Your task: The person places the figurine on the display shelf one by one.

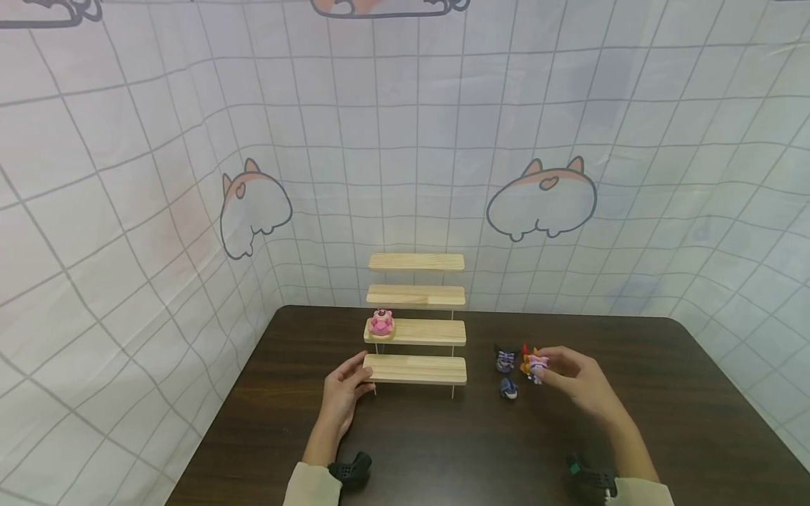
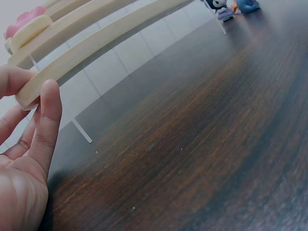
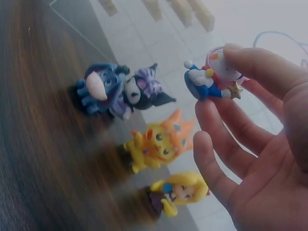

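Note:
My left hand (image 1: 342,395) grips the left end of the lowest board of a tiered wooden display rack (image 1: 414,369), thumb and fingers around its edge. A pink figurine on a pale yellow base (image 1: 381,324) sits at the left end of the board above. With thumb and fingertips, my right hand (image 1: 579,383) pinches a blue-and-white figurine with a pink hood (image 3: 207,86), held above the table. Near it stand a blue donkey figurine (image 3: 98,89), a black-eared figurine with a purple bow (image 3: 142,89), a yellow figurine with an orange hood (image 3: 161,142) and a yellow-haired doll figurine (image 3: 180,190).
The rack stands on thin legs on a dark wooden table (image 1: 430,443). Behind and at the sides hangs a white gridded cloth (image 1: 418,154) with dog drawings. A dark camera strap is on each wrist.

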Action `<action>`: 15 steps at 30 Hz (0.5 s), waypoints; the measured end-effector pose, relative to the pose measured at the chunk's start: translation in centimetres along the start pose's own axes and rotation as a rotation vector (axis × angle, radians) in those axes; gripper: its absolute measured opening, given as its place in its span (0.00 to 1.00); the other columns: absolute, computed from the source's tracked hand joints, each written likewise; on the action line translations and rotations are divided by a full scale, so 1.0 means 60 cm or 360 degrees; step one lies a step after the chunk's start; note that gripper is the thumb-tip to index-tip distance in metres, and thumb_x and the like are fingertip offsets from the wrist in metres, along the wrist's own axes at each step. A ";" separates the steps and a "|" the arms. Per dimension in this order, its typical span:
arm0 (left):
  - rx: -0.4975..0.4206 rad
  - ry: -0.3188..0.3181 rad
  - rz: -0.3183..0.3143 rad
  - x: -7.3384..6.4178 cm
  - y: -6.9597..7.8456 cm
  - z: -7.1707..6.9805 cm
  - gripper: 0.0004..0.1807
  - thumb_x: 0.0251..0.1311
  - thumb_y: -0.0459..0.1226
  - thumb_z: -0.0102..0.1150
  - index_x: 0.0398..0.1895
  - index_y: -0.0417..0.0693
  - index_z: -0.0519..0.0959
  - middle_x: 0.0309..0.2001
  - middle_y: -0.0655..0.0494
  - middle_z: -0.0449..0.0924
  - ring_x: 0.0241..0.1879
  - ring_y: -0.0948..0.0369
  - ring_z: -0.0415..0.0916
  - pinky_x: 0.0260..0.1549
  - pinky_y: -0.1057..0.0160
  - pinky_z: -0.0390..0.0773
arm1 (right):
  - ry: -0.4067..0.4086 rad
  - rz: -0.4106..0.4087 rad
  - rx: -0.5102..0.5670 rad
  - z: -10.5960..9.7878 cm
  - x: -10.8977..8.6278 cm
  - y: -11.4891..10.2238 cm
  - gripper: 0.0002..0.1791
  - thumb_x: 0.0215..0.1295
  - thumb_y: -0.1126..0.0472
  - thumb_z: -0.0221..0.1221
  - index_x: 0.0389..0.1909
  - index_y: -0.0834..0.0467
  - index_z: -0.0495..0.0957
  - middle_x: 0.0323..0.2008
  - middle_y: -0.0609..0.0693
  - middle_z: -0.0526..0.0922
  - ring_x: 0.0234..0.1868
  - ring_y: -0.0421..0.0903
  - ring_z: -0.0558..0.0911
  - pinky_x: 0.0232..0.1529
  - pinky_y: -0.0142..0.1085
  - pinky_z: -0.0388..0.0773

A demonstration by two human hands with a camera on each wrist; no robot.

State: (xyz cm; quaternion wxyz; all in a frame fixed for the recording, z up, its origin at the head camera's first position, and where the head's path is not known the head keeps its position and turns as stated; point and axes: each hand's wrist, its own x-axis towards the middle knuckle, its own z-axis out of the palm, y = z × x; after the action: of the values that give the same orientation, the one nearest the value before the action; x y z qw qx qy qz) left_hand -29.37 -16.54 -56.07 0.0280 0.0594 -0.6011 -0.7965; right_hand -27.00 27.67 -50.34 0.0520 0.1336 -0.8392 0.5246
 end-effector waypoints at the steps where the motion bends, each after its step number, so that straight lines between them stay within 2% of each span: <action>1: 0.0004 -0.0001 0.0000 0.000 0.000 0.000 0.27 0.67 0.30 0.63 0.69 0.36 0.73 0.41 0.55 0.82 0.34 0.64 0.82 0.35 0.68 0.87 | -0.0003 -0.0007 0.0010 0.002 0.000 -0.004 0.19 0.68 0.56 0.67 0.57 0.59 0.81 0.49 0.59 0.87 0.45 0.39 0.86 0.43 0.31 0.84; 5: 0.0004 0.0001 0.0001 0.000 -0.001 0.000 0.26 0.67 0.30 0.63 0.69 0.37 0.74 0.41 0.55 0.82 0.34 0.64 0.82 0.35 0.68 0.87 | -0.0011 -0.0034 0.0052 0.010 0.002 -0.020 0.18 0.68 0.58 0.66 0.56 0.60 0.81 0.48 0.60 0.87 0.44 0.38 0.86 0.43 0.31 0.83; 15: 0.0008 -0.0001 0.0016 0.001 -0.003 -0.001 0.26 0.67 0.31 0.63 0.68 0.36 0.74 0.43 0.54 0.82 0.35 0.63 0.82 0.35 0.68 0.87 | 0.0015 -0.0125 0.0140 0.030 0.006 -0.042 0.16 0.68 0.60 0.67 0.54 0.59 0.82 0.48 0.48 0.88 0.43 0.41 0.86 0.41 0.31 0.84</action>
State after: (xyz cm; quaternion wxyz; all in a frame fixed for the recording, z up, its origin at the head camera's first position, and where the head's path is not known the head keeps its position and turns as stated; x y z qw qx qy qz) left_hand -29.39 -16.57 -56.26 0.0317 0.0563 -0.6034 -0.7948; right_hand -26.56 24.95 -48.86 0.0706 0.1661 -0.8092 0.5591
